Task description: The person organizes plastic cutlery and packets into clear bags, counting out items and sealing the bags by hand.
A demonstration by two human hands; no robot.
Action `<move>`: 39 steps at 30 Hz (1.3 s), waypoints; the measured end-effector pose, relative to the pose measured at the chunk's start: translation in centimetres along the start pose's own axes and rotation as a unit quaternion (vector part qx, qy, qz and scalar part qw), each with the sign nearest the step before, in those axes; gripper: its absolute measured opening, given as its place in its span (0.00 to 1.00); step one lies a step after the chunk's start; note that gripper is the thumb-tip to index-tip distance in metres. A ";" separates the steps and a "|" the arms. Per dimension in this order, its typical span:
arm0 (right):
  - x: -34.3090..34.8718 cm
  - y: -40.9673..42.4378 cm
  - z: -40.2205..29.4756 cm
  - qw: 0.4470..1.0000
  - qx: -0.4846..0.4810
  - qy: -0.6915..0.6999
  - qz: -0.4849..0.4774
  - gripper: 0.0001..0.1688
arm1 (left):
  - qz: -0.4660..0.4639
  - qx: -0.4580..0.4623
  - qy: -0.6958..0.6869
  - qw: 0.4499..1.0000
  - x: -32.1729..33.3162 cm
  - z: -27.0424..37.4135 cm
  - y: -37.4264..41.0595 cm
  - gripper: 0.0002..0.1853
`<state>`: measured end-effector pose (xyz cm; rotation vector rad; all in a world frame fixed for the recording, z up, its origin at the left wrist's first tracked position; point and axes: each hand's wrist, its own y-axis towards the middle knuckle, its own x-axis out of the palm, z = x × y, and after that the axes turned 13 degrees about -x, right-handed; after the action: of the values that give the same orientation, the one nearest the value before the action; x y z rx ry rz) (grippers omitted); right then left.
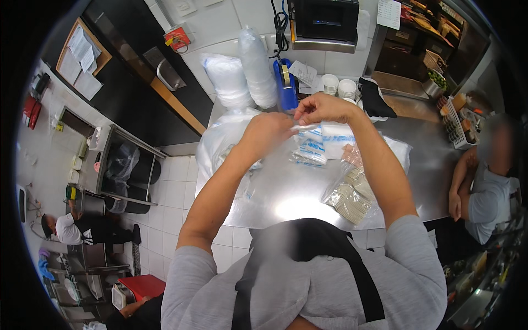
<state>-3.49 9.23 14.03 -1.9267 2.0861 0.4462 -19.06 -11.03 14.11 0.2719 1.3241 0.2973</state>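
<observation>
Over the back of a stainless steel table (284,185), my two hands nearly meet in front of a blue tape dispenser (285,88). My right hand (328,109) pinches a thin piece of clear plastic (306,127) between thumb and fingertips. Beside it, my left hand (270,131) is blurred, its fingers curled towards the same plastic; their grip is hidden. Just below lie flat plastic packets with blue print (311,147). Under my right forearm, a clear bag holds stacked beige items (348,200). A large white plastic bag (218,132) lies by my left forearm.
Wrapped white stacks (258,70) stand against the wall. Small white cups (330,83) and black cloth (374,99) sit at the back right. A black printer (326,20) hangs above. A co-worker (489,194) stands at the right; another person (82,229) is far left.
</observation>
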 end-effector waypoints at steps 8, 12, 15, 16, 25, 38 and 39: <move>1.9 -2.6 4.6 0.968 -0.020 0.237 0.086 0.23 | 0.002 -0.293 -0.443 0.847 1.2 0.0 -2.7 0.19; 7.7 -2.6 1.6 0.938 -0.159 0.268 0.154 0.15 | 0.017 -0.317 -0.502 0.804 1.5 0.5 -3.5 0.20; 9.5 -2.0 1.4 0.938 -0.155 0.197 0.238 0.12 | 0.014 -0.325 -0.564 0.759 1.7 0.5 -3.7 0.20; 9.9 -2.2 0.7 0.935 -0.145 0.175 0.271 0.10 | 0.000 -0.329 -0.597 0.732 1.5 0.8 -3.7 0.20; 10.7 -3.8 -5.8 0.921 -0.170 0.217 0.276 0.15 | -0.297 -0.150 -0.855 0.398 1.9 1.9 -7.2 0.26; 13.3 -6.3 0.0 0.897 -0.108 0.267 0.336 0.14 | -0.104 -0.344 -0.560 0.747 2.9 7.3 -13.0 0.14; 13.4 -6.3 0.2 0.891 -0.098 0.287 0.338 0.14 | -0.124 -0.352 -0.553 0.745 2.9 7.1 -13.4 0.15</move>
<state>1.71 -3.38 8.22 -1.4735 3.2281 0.2248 -10.72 -22.65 8.25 -0.3585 -0.0082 0.3064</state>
